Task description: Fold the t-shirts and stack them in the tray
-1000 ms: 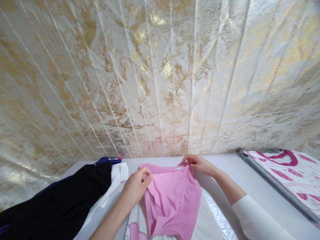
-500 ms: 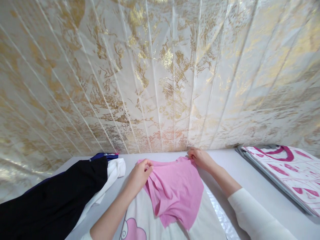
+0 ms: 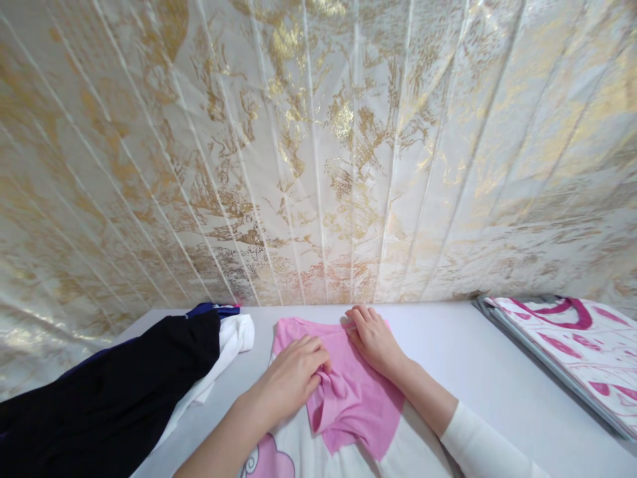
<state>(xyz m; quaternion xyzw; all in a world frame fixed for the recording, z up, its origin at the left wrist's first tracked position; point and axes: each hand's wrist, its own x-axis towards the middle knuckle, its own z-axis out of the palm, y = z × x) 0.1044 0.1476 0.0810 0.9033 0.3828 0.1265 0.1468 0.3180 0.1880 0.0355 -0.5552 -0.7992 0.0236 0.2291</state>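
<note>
A pink garment (image 3: 365,408) lies bunched in front of me, over a white garment with a pink cloud print (image 3: 271,458). Whether the two are sewn together I cannot tell. My left hand (image 3: 293,372) is over the left part of the pink cloth, its thumb and forefinger closed on a raised fold. Resting on the upper right edge of the same cloth is my right hand (image 3: 373,338), with its fingers stretched out and nothing gripped.
Black clothing (image 3: 164,365) and a white cloth (image 3: 236,338) lie to the left on the white table (image 3: 448,338). On the right is a stack topped by a white shirt with magenta print (image 3: 580,338). A gold-patterned curtain (image 3: 328,172) hangs close behind the table.
Both hands have left the garment's top corners and moved inward. My left hand has come right and down to a fold; my right hand has gone left and flattened out.
</note>
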